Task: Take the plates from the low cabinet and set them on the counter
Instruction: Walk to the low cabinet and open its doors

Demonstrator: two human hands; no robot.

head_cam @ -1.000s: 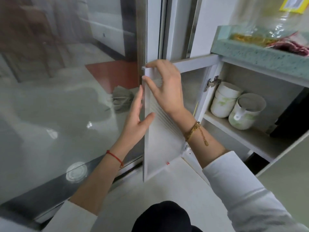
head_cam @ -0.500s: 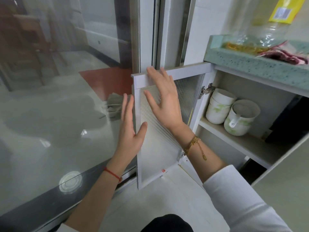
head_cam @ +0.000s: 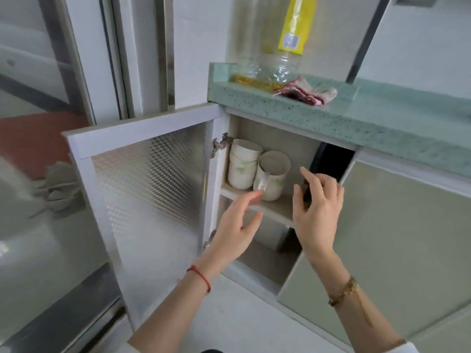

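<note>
The low cabinet's frosted door stands wide open to the left. On its upper shelf stand a stack of white bowls with green print and a white mug beside them. No flat plates show. My left hand reaches toward the shelf's front edge, fingers apart, holding nothing. My right hand hovers just right of the mug with fingers spread and empty. The green speckled counter runs above the cabinet.
A nearly empty oil bottle with a yellow label and a red-and-white cloth sit on the counter's left end. A shut grey cabinet door lies to the right. Glass sliding doors fill the left.
Both hands have left the cabinet door, which now stands fully open, and have moved right into the cabinet opening near the mug and bowls. The view has shifted right and up.
</note>
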